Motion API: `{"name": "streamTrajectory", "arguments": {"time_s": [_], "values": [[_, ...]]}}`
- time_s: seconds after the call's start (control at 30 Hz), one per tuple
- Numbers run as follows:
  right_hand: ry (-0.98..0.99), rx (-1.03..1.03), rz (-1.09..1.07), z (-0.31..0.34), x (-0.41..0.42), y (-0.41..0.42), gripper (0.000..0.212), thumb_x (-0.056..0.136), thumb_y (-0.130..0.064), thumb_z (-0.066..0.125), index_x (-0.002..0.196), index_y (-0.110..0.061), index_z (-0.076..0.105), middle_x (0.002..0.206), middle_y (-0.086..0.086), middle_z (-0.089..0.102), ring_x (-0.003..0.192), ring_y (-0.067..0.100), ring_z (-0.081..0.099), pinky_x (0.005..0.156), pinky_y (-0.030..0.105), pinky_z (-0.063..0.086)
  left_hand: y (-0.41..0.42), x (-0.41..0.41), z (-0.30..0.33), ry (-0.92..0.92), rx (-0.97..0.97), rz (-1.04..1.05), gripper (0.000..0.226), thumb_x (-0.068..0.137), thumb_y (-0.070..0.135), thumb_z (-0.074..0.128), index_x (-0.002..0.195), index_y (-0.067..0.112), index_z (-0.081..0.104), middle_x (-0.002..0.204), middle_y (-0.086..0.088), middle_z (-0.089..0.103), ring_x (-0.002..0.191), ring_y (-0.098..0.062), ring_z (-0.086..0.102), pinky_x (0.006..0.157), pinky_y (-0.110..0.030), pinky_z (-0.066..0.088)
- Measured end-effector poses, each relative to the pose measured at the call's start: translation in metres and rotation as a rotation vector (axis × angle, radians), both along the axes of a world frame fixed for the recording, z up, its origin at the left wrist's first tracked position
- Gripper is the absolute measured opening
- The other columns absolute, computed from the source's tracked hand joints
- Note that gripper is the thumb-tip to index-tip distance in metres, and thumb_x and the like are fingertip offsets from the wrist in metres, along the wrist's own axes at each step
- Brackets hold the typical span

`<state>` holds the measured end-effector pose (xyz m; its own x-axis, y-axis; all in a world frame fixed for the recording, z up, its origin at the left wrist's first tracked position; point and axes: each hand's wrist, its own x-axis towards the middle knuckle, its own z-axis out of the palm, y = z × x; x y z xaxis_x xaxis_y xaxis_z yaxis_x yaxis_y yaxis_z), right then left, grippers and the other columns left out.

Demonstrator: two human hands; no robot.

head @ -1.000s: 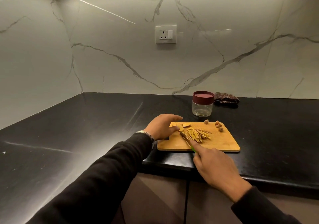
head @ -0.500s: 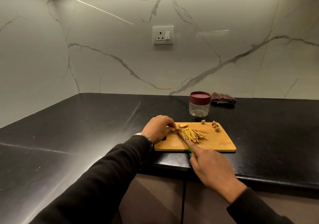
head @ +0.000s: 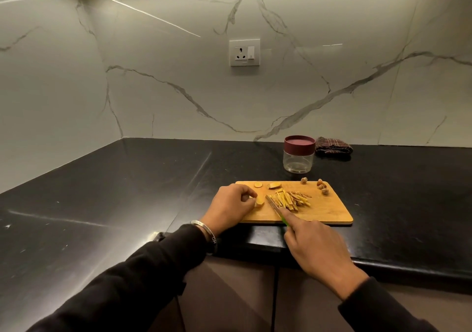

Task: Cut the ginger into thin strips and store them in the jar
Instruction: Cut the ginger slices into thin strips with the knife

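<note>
A wooden cutting board (head: 329, 211) lies at the counter's front edge. On it, my left hand (head: 229, 207) pinches a ginger slice (head: 259, 202) near the board's left end. My right hand (head: 315, 248) grips a green-handled knife (head: 274, 205), forefinger along its back, the blade lying against a pile of thin ginger strips (head: 292, 200). Two more ginger slices (head: 274, 185) sit at the board's far edge, and brown trimmings (head: 322, 187) at its far right corner. A clear jar (head: 298, 157) with a maroon lid on stands behind the board.
A folded checked cloth (head: 333, 147) lies against the marble wall right of the jar. The black counter (head: 127, 191) runs far to the left into a corner. A wall socket (head: 244, 52) sits above. Cabinet fronts are below the counter edge.
My left hand drew back from the board's far edge toward me, now pinching one ginger slice beside the knife. The right hand and knife stayed by the strips.
</note>
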<state>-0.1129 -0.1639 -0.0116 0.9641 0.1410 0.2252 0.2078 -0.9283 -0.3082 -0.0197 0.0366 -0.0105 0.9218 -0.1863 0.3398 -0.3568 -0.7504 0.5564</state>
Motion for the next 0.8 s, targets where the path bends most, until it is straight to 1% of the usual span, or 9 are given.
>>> {"name": "streamTrajectory", "arguments": {"time_s": [0.13,0.23,0.3,0.37,0.43,0.47,0.57,0.67,0.8], "values": [[-0.003,-0.003,-0.005,0.0,0.0,0.0,0.055,0.106,-0.041,0.031,0.156,-0.045,0.01,0.079,-0.008,0.057,0.072,0.008,0.054,0.066,0.029,0.049,-0.006,-0.007,0.0,-0.049,0.063,-0.041,0.02,0.091,0.036,0.071,0.105,0.022,0.072,0.067,0.012,0.058,0.062,-0.004,0.053,0.06,-0.015,0.039],[-0.003,-0.01,-0.005,0.0,0.0,-0.001,0.054,0.106,-0.041,0.031,0.157,-0.044,0.011,0.078,-0.008,0.056,0.072,0.008,0.054,0.064,0.029,0.047,-0.009,-0.011,0.004,-0.083,0.102,-0.062,0.019,0.089,0.038,0.073,0.102,0.024,0.073,0.073,0.013,0.06,0.067,-0.004,0.056,0.061,-0.015,0.04],[0.001,-0.016,-0.004,0.0,0.0,0.0,0.054,0.106,-0.041,0.031,0.157,-0.043,0.013,0.077,-0.008,0.055,0.071,0.008,0.053,0.063,0.029,0.045,-0.006,-0.009,0.008,-0.112,0.095,-0.106,0.017,0.089,0.033,0.072,0.105,0.025,0.072,0.088,0.013,0.063,0.081,-0.005,0.058,0.069,-0.017,0.045],[0.007,-0.018,-0.009,0.0,0.0,0.0,0.054,0.106,-0.041,0.031,0.157,-0.042,0.014,0.077,-0.008,0.054,0.071,0.007,0.052,0.062,0.028,0.044,-0.002,-0.004,0.01,-0.081,0.121,-0.238,0.019,0.089,0.031,0.073,0.107,0.027,0.071,0.102,0.013,0.065,0.093,-0.005,0.059,0.081,-0.019,0.049],[0.006,-0.019,-0.011,-0.001,0.0,0.0,0.054,0.106,-0.041,0.031,0.157,-0.041,0.015,0.078,-0.008,0.055,0.072,0.007,0.052,0.062,0.028,0.044,0.0,0.0,0.007,-0.027,0.173,-0.36,0.022,0.09,0.029,0.072,0.111,0.027,0.07,0.111,0.013,0.066,0.102,-0.005,0.06,0.09,-0.024,0.051],[0.005,-0.018,-0.008,-0.001,0.0,-0.001,0.054,0.106,-0.041,0.031,0.157,-0.041,0.015,0.078,-0.007,0.055,0.071,0.007,0.052,0.062,0.028,0.044,0.001,0.0,0.006,-0.01,0.188,-0.386,0.023,0.091,0.028,0.071,0.114,0.026,0.069,0.113,0.012,0.066,0.104,-0.005,0.059,0.092,-0.025,0.051],[0.005,-0.015,-0.002,-0.001,-0.001,0.0,0.054,0.106,-0.042,0.03,0.157,-0.041,0.014,0.077,-0.008,0.054,0.07,0.007,0.052,0.06,0.027,0.041,0.001,0.001,0.004,-0.009,0.174,-0.397,0.024,0.091,0.027,0.071,0.115,0.024,0.067,0.113,0.011,0.062,0.103,-0.006,0.057,0.09,-0.025,0.051],[0.007,-0.019,-0.005,0.001,-0.001,0.001,0.054,0.106,-0.042,0.03,0.157,-0.041,0.013,0.077,-0.008,0.054,0.07,0.007,0.051,0.058,0.026,0.039,-0.002,0.001,0.004,-0.035,0.172,-0.363,0.023,0.09,0.033,0.072,0.111,0.026,0.066,0.112,0.012,0.058,0.1,-0.006,0.056,0.089,-0.025,0.052],[0.015,-0.006,0.002,0.002,-0.001,0.002,0.054,0.106,-0.041,0.031,0.157,-0.041,0.014,0.076,-0.007,0.053,0.07,0.007,0.052,0.059,0.026,0.04,-0.01,-0.002,-0.001,-0.14,0.225,-0.275,0.026,0.09,0.041,0.07,0.109,0.025,0.063,0.111,0.01,0.056,0.096,-0.006,0.053,0.086,-0.026,0.052]]}}
